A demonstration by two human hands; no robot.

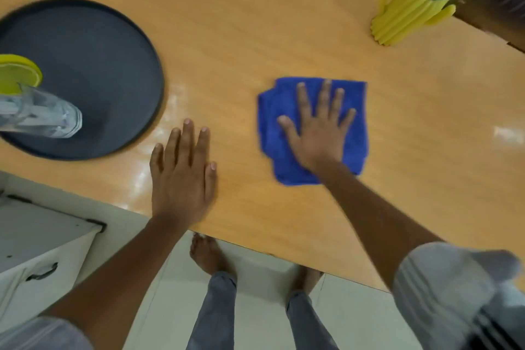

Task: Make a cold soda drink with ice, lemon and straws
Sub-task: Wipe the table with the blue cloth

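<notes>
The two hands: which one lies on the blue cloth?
The right hand, spread flat on the blue cloth. The left hand rests on bare wooden table.

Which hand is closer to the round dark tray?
Left. The left hand lies flat on the table just right of the tray; the right hand presses the blue cloth farther right.

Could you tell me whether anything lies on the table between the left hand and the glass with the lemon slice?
Nothing visible does. Between the left hand and the glass lie only bare table and the dark tray the glass stands on.
</notes>
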